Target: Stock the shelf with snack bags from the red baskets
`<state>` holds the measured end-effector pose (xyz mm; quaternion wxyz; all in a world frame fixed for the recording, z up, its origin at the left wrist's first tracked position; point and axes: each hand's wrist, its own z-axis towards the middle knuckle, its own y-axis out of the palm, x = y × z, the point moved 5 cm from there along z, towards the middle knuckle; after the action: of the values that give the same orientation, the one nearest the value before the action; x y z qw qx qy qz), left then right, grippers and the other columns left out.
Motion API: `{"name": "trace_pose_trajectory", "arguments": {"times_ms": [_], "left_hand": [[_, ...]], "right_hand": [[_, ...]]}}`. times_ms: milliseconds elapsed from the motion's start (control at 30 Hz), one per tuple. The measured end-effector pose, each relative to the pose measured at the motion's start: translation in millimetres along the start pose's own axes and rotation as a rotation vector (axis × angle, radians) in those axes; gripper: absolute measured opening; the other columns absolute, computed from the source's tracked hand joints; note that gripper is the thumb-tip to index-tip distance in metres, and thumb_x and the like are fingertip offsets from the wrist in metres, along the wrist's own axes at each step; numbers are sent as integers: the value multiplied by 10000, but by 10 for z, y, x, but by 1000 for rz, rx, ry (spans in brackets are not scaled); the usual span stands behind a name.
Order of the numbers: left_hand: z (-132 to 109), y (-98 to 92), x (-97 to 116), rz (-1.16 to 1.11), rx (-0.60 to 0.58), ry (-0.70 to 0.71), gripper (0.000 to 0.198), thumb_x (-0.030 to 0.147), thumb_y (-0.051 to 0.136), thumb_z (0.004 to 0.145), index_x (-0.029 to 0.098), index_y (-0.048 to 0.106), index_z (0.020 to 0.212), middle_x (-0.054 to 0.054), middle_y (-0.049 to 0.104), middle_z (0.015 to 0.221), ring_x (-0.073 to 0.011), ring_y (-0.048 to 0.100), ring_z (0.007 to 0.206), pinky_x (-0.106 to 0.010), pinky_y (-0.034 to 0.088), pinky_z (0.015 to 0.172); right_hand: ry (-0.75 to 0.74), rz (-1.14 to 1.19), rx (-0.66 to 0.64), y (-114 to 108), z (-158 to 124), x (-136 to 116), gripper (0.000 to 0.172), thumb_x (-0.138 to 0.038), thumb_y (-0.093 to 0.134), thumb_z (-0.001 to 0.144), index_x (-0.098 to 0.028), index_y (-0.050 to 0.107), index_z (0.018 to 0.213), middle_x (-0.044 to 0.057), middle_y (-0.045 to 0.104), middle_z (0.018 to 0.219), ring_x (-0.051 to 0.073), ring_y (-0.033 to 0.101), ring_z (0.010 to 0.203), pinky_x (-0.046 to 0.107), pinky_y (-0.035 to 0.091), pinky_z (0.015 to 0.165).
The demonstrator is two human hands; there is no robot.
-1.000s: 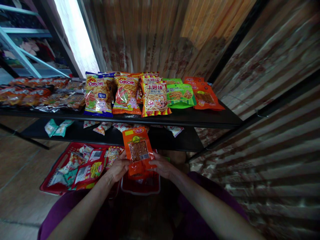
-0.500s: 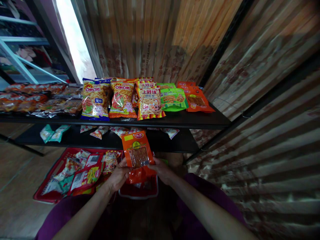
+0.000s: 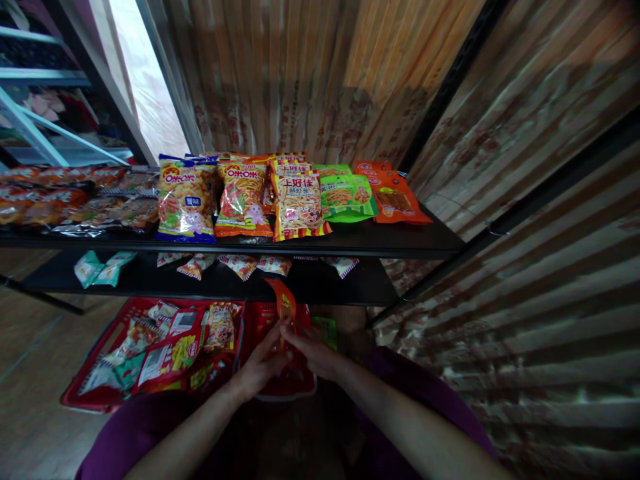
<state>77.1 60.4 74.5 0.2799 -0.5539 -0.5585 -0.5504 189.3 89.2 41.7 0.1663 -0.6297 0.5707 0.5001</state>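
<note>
An orange snack packet [image 3: 286,301] is turned nearly edge-on, and its top curls to the left. My left hand [image 3: 261,363] is closed on its lower left side, and my right hand [image 3: 314,348] grips it from the right with the fingertips meeting. The hands cover the packet's lower part. Beneath them lies a red basket [image 3: 256,319], its inside largely hidden. Beside it on the left is another red basket [image 3: 75,393] with several snack packets, among them a red bag [image 3: 173,360].
On the black shelf [image 3: 350,245] stand blue snack bags [image 3: 186,200], orange-red bags [image 3: 245,200], green packets [image 3: 347,200] and orange packets [image 3: 397,203]. A lower shelf [image 3: 320,287] holds small packets [image 3: 197,265]. A black post [image 3: 450,280] rises on the right.
The orange packet has turned from facing me to nearly edge-on, and its lower part has bent. My hands have come together around it. The view has shifted slightly.
</note>
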Motion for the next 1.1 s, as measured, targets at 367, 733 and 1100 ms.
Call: {"name": "trace_pose_trajectory", "arguments": {"times_ms": [367, 733, 1100], "left_hand": [[108, -515, -17, 123, 498, 20, 305, 340, 728, 684, 195, 676, 947, -72, 673, 994, -210, 593, 959, -318, 428, 881], [159, -446, -27, -268, 373, -106, 256, 320, 770, 631, 157, 646, 784, 0, 647, 628, -115, 592, 552, -213, 427, 522], [115, -405, -78, -263, 355, -154, 360, 295, 820, 548, 160, 649, 834, 44, 595, 625, -48, 492, 491, -166, 380, 481]], "right_hand": [[16, 302, -11, -134, -106, -179, 493, -341, 839, 542, -146, 642, 949, 73, 704, 898, 235, 666, 866, 438, 470, 881], [4, 185, -33, -287, -90, -165, 458, -266, 831, 529, -141, 655, 933, 39, 715, 811, 174, 674, 738, 365, 479, 823], [-17, 173, -1, -378, -119, -132, 387, -271, 810, 524, -145, 668, 861, 29, 710, 745, 152, 659, 669, 320, 481, 757]]}}
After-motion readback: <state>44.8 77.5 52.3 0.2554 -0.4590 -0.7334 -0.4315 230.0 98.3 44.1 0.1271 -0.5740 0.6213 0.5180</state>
